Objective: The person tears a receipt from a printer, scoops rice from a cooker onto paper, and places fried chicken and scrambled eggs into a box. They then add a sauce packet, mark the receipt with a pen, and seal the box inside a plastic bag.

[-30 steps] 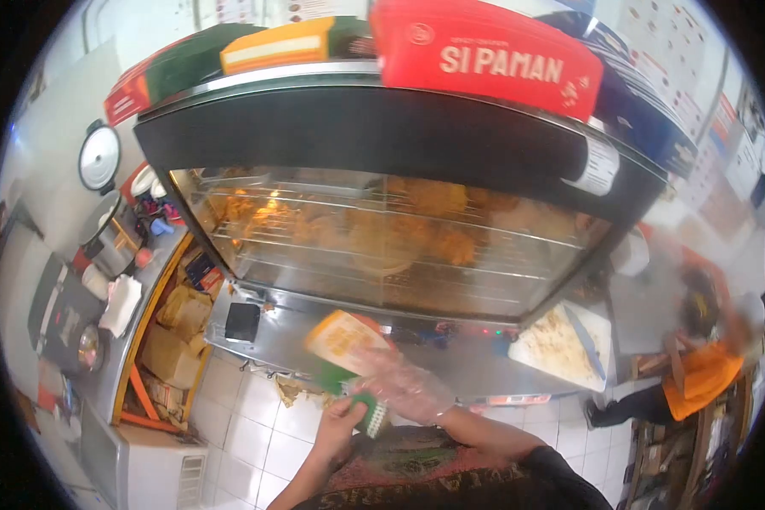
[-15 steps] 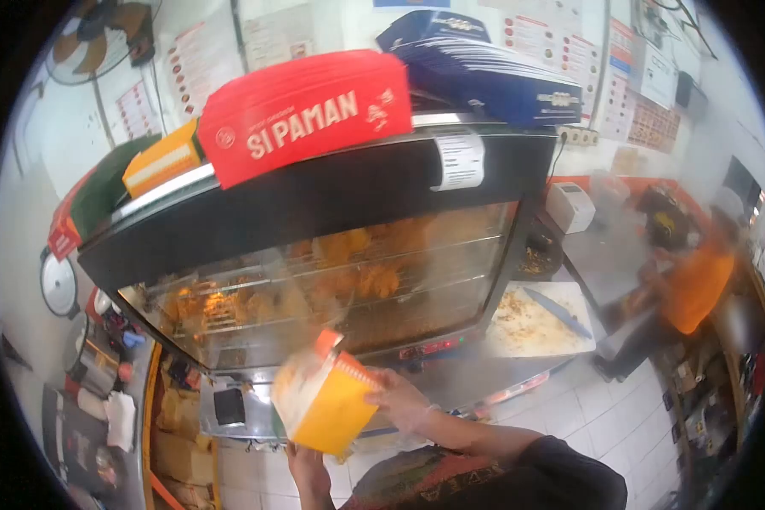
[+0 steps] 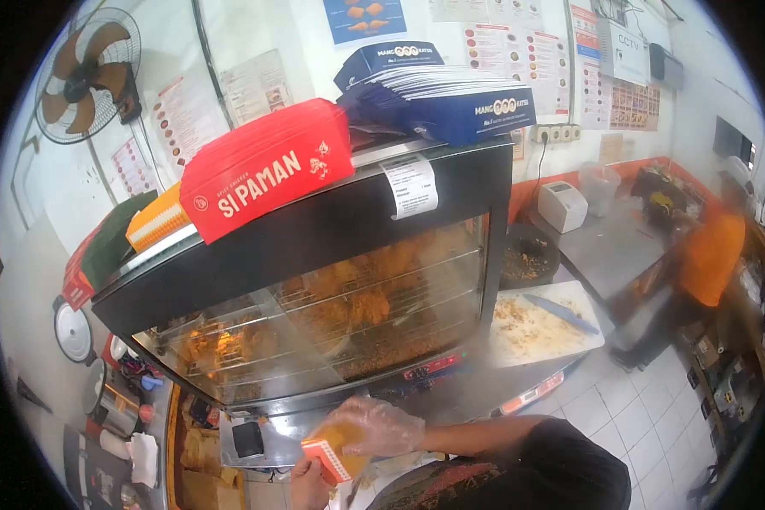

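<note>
A yellow paper food box [image 3: 355,466] with an orange, white-edged flap is held low in front of the display cabinet [image 3: 314,331]. My left hand [image 3: 308,486] is closed on its near side, thumb on the orange flap. My right hand [image 3: 381,427], in a clear plastic glove, curls over the top of the box, and its fingertips are partly hidden. What lies inside the box cannot be seen. Behind the cabinet's steamed glass, fried chicken [image 3: 365,308] rests on wire racks.
Red folded boxes [image 3: 268,174] and blue ones [image 3: 450,100] are stacked on the cabinet. A knife [image 3: 561,313] lies on a crumb-covered cutting board [image 3: 531,340], near a dark bowl [image 3: 527,257]. A person in orange [image 3: 712,255] stands at the right. A black box [image 3: 248,439] sits at the left.
The yellow box has come lower and tilted, so its orange flap now faces left. My right hand has moved from its side to over its top. The view has shifted.
</note>
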Motion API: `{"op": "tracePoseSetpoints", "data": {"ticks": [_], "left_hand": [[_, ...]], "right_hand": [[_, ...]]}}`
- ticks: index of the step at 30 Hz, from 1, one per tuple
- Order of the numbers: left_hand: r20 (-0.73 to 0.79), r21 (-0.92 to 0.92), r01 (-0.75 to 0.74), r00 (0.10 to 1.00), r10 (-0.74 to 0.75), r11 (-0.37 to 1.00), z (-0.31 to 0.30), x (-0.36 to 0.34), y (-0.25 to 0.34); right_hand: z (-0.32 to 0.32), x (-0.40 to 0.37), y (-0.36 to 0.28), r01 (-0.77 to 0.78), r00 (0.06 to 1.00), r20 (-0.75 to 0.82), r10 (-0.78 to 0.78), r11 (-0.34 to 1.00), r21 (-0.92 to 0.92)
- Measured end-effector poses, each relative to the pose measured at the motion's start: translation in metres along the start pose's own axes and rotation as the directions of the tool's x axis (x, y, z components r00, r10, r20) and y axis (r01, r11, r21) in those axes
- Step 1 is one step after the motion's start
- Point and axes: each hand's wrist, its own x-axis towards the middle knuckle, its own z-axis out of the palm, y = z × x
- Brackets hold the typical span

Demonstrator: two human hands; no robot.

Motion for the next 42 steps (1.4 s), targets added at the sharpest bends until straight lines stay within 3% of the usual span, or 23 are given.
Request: {"op": "tracePoseSetpoints", "data": {"ticks": [2,3,5,6,9,11,13,14,16,18,21,25,26,28,30,35,38,39,40,41,42], "left_hand": [[-0.052,-0.232,-0.025,0.999,0.014,0.972,0.014,-0.001,0.007],[-0.061,-0.322,-0.062,0.997,0.044,0.945,0.023,0.004,0.011],[-0.089,-0.490,-0.129,0.991,0.098,0.862,0.042,0.017,0.025],[-0.053,-0.487,-0.089,0.996,0.073,0.869,0.049,0.017,0.036],[0.023,-0.494,0.013,1.000,-0.002,0.869,0.065,0.016,0.060],[0.030,-0.525,0.067,0.998,-0.060,0.848,0.069,0.025,0.061],[-0.019,-0.620,0.087,0.992,-0.125,0.780,0.063,0.043,0.048],[-0.042,-0.665,0.093,0.986,-0.161,0.741,0.061,0.051,0.043],[-0.152,-0.677,-0.050,0.986,-0.072,0.734,0.065,0.061,0.032],[-0.235,-0.635,-0.188,0.971,0.044,0.749,0.088,0.060,0.035],[-0.379,-0.478,-0.411,0.894,0.240,0.776,0.170,0.035,0.070],[-0.462,-0.419,-0.505,0.834,0.301,0.755,0.182,0.049,0.078],[-0.441,-0.444,-0.481,0.852,0.283,0.756,0.182,0.050,0.075],[-0.393,-0.489,-0.433,0.884,0.252,0.758,0.179,0.056,0.075],[-0.341,-0.514,-0.381,0.913,0.225,0.769,0.200,0.051,0.069],[-0.253,-0.575,-0.287,0.953,0.168,0.766,0.244,0.047,0.053],[-0.094,-0.635,-0.070,0.995,0.013,0.769,0.248,0.044,0.048],[-0.090,-0.333,-0.101,0.993,0.075,0.937,0.244,0.043,0.044],[-0.065,0.009,-0.126,0.990,0.127,0.992,0.237,0.045,0.038],[-0.026,0.349,-0.143,0.986,0.162,0.926,0.233,0.044,0.035],[-0.106,0.655,-0.208,0.926,0.361,0.726,0.230,0.043,0.034]], "right_hand": [[-0.004,-0.003,-0.012,-0.079,0.984,0.178,0.019,0.938,0.338],[-0.013,-0.004,-0.029,-0.074,0.977,0.214,-0.020,0.904,0.420],[0.005,-0.012,-0.023,-0.104,0.977,0.209,0.029,0.928,0.358],[0.011,-0.014,-0.021,-0.119,0.977,0.206,0.053,0.938,0.326],[0.004,-0.007,-0.020,-0.249,0.953,0.283,0.111,0.819,0.517],[0.011,-0.003,-0.009,0.168,0.986,-0.042,-0.162,0.935,0.311],[0.016,-0.004,0.004,0.282,0.957,-0.159,-0.243,0.913,0.296],[0.015,-0.006,0.008,0.205,0.978,-0.130,-0.165,0.878,0.432],[0.006,-0.009,0.006,0.155,0.977,-0.199,-0.071,0.882,0.445],[-0.020,-0.001,-0.009,0.166,0.908,-0.412,-0.071,0.966,0.199],[-0.040,0.004,0.003,0.283,0.829,-0.522,-0.199,0.956,0.084],[-0.054,-0.012,0.020,0.269,0.936,-0.269,-0.228,0.955,0.126],[-0.059,-0.016,0.021,0.225,0.965,-0.176,-0.196,0.960,0.166],[-0.063,-0.020,0.026,0.210,0.973,-0.133,-0.186,0.958,0.194],[-0.062,-0.024,0.035,0.269,0.944,-0.245,-0.222,0.947,0.177],[-0.091,-0.038,0.023,-0.028,0.980,-0.182,0.082,0.960,0.278],[-0.090,-0.057,0.057,-0.091,0.976,-0.151,0.156,0.926,0.368],[-0.086,-0.067,0.072,-0.105,0.973,-0.145,0.179,0.904,0.415],[-0.084,-0.076,0.084,-0.118,0.969,-0.139,0.203,0.880,0.461],[-0.087,-0.085,0.088,-0.156,0.960,-0.126,0.251,0.849,0.504],[-0.084,-0.096,0.095,-0.245,0.938,-0.054,0.343,0.763,0.598]]}}
